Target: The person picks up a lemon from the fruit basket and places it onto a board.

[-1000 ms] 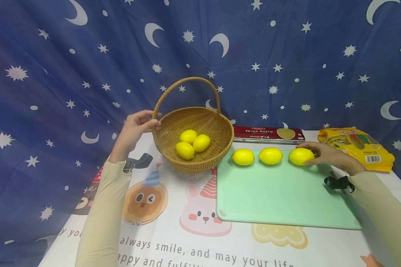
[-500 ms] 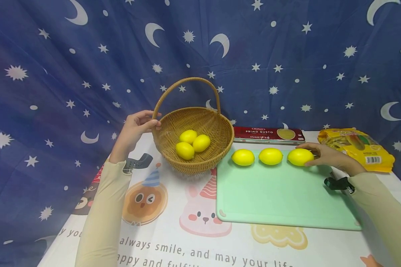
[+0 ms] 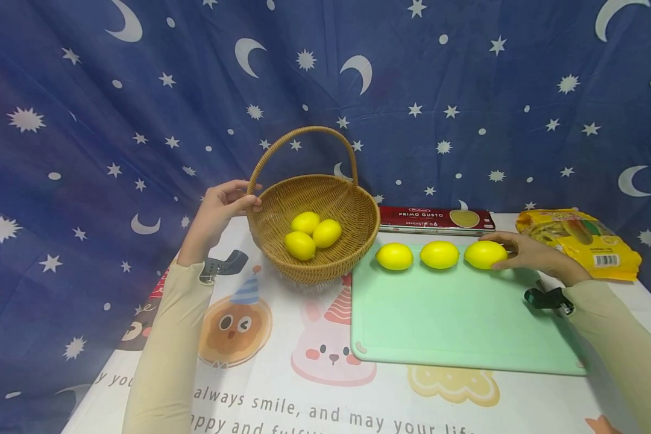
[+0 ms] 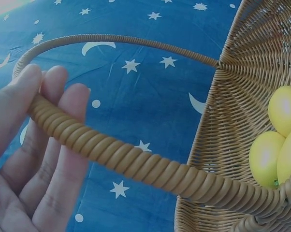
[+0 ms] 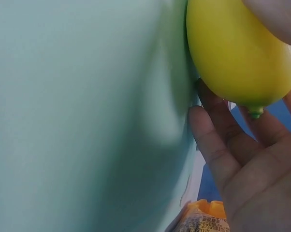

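Observation:
At the left, my left hand (image 3: 219,208) grips the handle of a brown wicker basket (image 3: 352,253) near its lower end; the left wrist view has thumb and fingers curled about the wrapped handle (image 4: 116,154). Three lemons (image 3: 301,245) lie together inside the basket. On a pale green cutting board (image 3: 461,319), three more lemons form a row along the far edge. The rightmost lemon (image 3: 485,255) is between the thumb and fingers of my right hand (image 3: 531,256), close above the board in the right wrist view. Beside it sit the middle lemon (image 3: 439,255) and left lemon (image 3: 394,257).
Behind the board lies a red spaghetti box (image 3: 436,219). A yellow packet (image 3: 591,241) rests at the back right, near my right hand. A white printed cloth (image 3: 282,374) covers the table, and a blue star-patterned curtain (image 3: 401,138) hangs behind.
My right hand has shifted the rightmost lemon slightly left, toward the middle one. The left hand and basket stay in place.

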